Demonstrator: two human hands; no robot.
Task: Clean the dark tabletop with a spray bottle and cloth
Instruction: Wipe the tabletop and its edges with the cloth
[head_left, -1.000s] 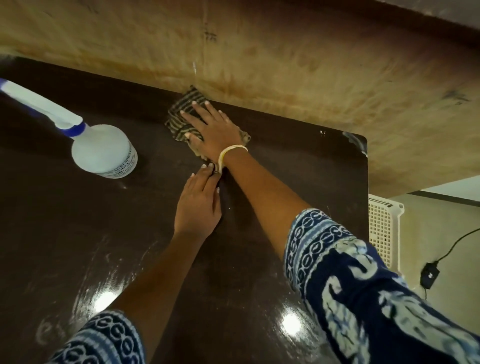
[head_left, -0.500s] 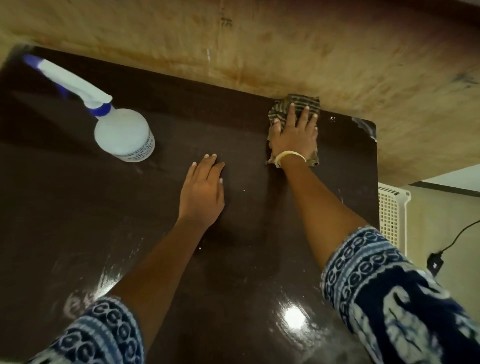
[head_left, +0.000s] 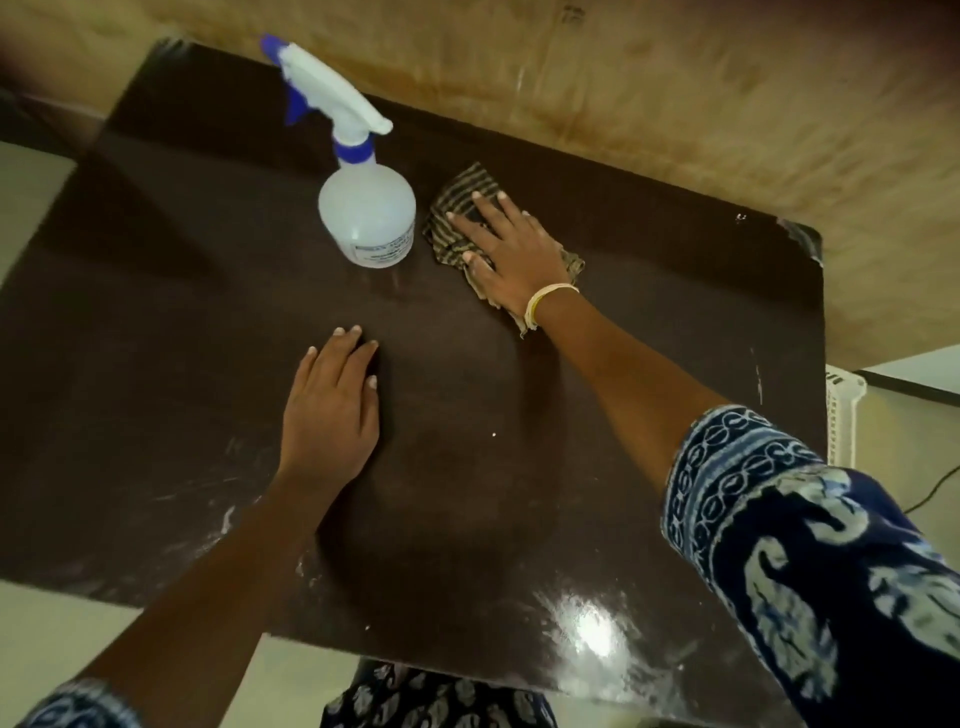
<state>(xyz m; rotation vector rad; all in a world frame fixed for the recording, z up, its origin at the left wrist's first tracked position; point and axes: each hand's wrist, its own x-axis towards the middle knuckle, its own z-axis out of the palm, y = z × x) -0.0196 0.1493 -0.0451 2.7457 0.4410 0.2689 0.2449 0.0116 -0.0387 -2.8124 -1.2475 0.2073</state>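
On the dark tabletop (head_left: 649, 364), mid-wipe: cloth under the right hand, bottle parked beside it.

Left to right: the left hand (head_left: 332, 410) lies flat on the bare surface, fingers straight and holding nothing, probably bracing the reach. The spray bottle (head_left: 366, 218) stands upright toward the far edge, nozzle pointing left, likely parked within reach. Just right of it, nearly touching, the striped cloth (head_left: 462, 208) is pressed down by the right hand (head_left: 511, 254), fingers spread flat on it, not clenched. Leftward travel is blocked by the bottle; open room lies right toward the chipped far corner and toward the near edge, where streaks and glare show. A wall (head_left: 675, 104) runs along the far edge.
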